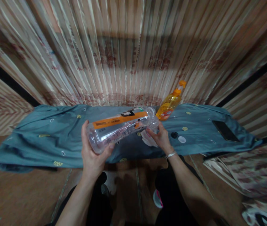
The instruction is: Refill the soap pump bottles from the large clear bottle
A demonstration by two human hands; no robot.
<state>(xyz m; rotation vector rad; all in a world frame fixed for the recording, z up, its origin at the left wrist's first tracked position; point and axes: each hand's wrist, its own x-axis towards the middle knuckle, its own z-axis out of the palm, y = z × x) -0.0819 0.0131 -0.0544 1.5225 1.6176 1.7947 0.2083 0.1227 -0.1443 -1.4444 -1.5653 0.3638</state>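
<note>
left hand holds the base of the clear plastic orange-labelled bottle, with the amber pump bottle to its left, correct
Wrong side: the head view shows the amber pump bottle right of the clear plastic bottle, whose base the left hand holds.

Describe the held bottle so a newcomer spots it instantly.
Find the blue-green cloth. Above its middle, the left hand grips the base of a clear bottle, its neck end by the right hand. An orange label band and colourless body set it apart from the amber pump bottle.

The clear bottle (119, 127) is orange-banded, the teal cloth (128, 149) yellow-patterned.
</note>
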